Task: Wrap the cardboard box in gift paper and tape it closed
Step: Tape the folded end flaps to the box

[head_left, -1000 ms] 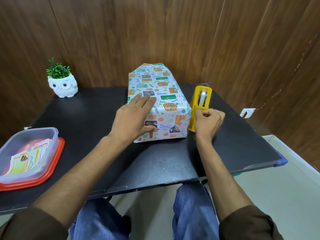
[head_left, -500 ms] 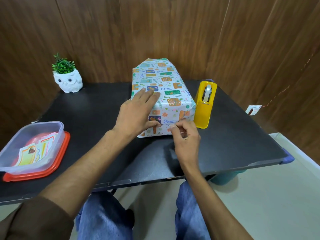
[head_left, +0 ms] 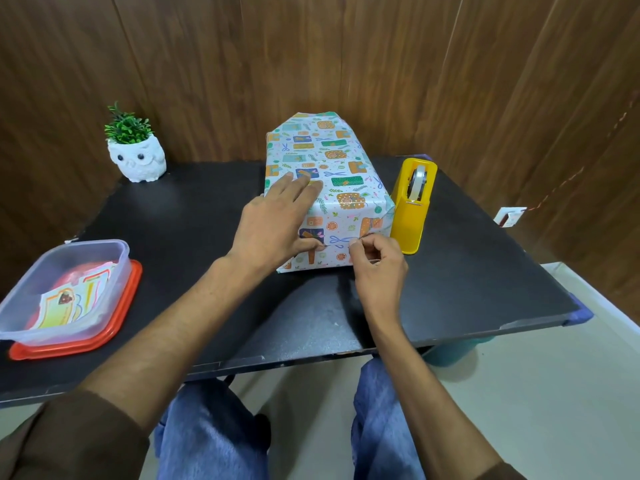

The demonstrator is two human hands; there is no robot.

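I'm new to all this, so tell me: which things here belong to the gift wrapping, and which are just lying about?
In use: wrapped box, tape strip, yellow tape dispenser, left hand, right hand.
Lying about: owl plant pot, plastic container of cards.

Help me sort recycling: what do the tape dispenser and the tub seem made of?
Tape dispenser: probably plastic, a smooth, slightly glossy yellow moulded shell. Tub: translucent plastic, since the paper cards inside show through its walls.
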